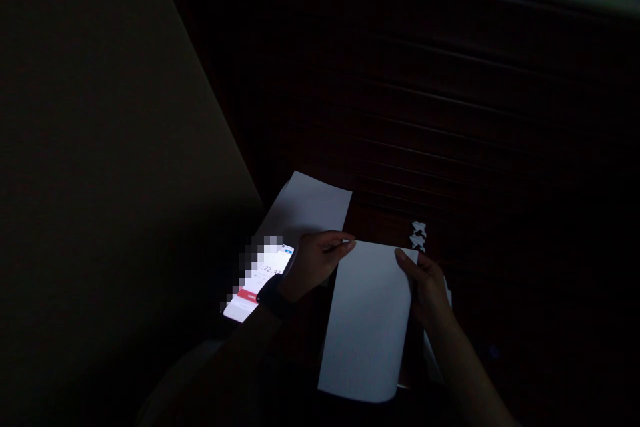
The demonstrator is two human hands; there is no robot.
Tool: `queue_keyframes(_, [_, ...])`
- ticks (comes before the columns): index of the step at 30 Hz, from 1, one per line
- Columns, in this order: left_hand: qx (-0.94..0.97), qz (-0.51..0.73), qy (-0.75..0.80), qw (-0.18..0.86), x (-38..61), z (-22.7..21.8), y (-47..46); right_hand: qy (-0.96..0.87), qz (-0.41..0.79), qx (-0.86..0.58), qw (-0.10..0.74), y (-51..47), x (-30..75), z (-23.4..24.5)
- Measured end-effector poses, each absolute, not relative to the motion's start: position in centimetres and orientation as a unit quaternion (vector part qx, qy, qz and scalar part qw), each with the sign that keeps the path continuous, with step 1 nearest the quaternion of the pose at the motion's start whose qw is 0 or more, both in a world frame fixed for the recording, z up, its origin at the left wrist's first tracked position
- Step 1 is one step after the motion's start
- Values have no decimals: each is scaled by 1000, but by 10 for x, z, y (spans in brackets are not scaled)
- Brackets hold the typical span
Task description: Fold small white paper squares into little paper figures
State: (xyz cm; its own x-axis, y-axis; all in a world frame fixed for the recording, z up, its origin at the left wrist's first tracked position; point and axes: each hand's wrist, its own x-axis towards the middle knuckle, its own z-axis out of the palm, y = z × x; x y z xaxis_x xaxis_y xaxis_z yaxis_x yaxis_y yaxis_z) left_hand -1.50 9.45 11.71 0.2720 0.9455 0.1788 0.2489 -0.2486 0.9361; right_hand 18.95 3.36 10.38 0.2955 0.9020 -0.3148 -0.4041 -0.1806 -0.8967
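A white sheet of paper point(367, 320) hangs between my two hands, its lower right edge curling. My left hand point(317, 260) pinches the top left corner between thumb and fingers; a dark band circles that wrist. With the thumb on the front and the fingers behind, my right hand point(425, 277) grips the top right corner. Beyond my left hand lies more white paper point(315, 203). A lit phone point(260, 280) sits beside my left wrist, partly pixelated, with digits and a red bar on its screen.
Small folded or torn white paper pieces point(419, 235) lie behind my right hand. Another white paper edge point(431, 353) shows beneath the right forearm. A pale panel point(110, 113) rises on the left, and dark grooved wood point(400, 107) stands at the back. The scene is very dim.
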Motion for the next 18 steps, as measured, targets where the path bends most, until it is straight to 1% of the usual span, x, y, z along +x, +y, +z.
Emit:
queue_keyframes(5, [677,410,444,420,-15,118,96,-229,525,-552,606,35,189,104])
queue_keyframes(9, [674,405,447,427,-14,117,95,-221,483,-574,623,36,188,101])
queue_keyframes(15, [670,405,451,429,-14,117,96,-259,438,-606,611,35,189,97])
queue_keyframes(18, [671,407,452,423,-14,117,96,-264,438,-607,608,35,190,96])
